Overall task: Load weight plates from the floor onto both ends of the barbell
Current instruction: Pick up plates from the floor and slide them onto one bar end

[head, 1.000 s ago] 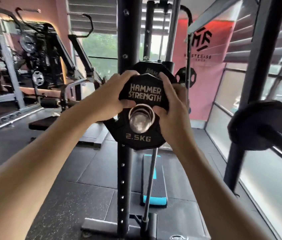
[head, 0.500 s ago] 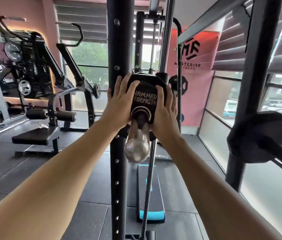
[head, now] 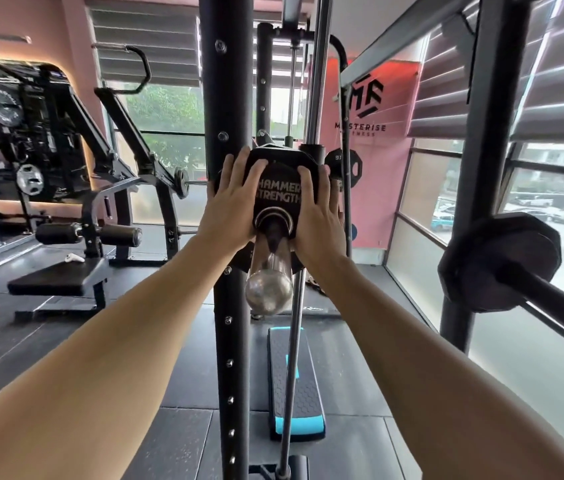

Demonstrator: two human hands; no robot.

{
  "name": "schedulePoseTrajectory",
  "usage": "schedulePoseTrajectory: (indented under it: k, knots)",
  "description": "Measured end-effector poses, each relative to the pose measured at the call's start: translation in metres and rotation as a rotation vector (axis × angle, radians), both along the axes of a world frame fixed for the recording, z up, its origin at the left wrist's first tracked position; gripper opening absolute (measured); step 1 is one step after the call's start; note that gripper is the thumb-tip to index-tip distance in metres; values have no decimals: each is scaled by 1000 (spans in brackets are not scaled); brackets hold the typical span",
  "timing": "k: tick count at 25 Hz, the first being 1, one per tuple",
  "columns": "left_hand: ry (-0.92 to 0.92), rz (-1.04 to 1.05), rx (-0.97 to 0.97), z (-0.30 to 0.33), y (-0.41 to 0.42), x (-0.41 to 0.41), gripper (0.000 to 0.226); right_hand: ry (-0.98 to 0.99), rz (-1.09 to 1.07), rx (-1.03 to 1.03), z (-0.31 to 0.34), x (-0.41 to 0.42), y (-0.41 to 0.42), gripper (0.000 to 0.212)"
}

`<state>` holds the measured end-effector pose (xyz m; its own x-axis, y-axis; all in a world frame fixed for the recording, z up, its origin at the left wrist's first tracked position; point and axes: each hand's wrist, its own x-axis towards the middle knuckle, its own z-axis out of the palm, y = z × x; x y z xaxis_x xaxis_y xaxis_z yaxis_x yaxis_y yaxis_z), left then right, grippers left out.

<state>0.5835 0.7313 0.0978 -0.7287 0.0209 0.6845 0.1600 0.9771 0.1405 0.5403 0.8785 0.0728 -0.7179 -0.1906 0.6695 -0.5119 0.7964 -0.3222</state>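
Observation:
A small black Hammer Strength weight plate (head: 278, 188) sits on the chrome barbell sleeve (head: 268, 289), whose end points toward me. My left hand (head: 230, 202) lies flat against the plate's left face with straight fingers. My right hand (head: 320, 216) presses the right side the same way. A larger black plate shows behind the small one, mostly hidden by my hands.
A black rack upright (head: 225, 98) rises just left of the sleeve. Another black plate on a storage peg (head: 498, 261) juts out at right. A blue-edged step platform (head: 296, 375) lies on the rubber floor below. A bench machine (head: 65, 275) stands at left.
The small plate has slid along the sleeve away from me, so more chrome sleeve now sticks out. My fingers went from curling round the plate's edges to lying flat on its face.

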Motion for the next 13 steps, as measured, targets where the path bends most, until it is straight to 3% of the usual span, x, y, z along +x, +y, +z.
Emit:
schedulePoseTrajectory:
  k: [3, 8, 13]
  knots:
    - [-99, 39, -62, 15, -2, 8, 95, -43, 34, 36, 11, 10, 11, 109]
    - [-153, 122, -91, 36, 16, 34, 61, 14, 76, -90, 17, 40, 39, 81]
    - [-153, 13, -213, 68, 70, 65, 57, 83, 18, -133, 35, 57, 97, 60]
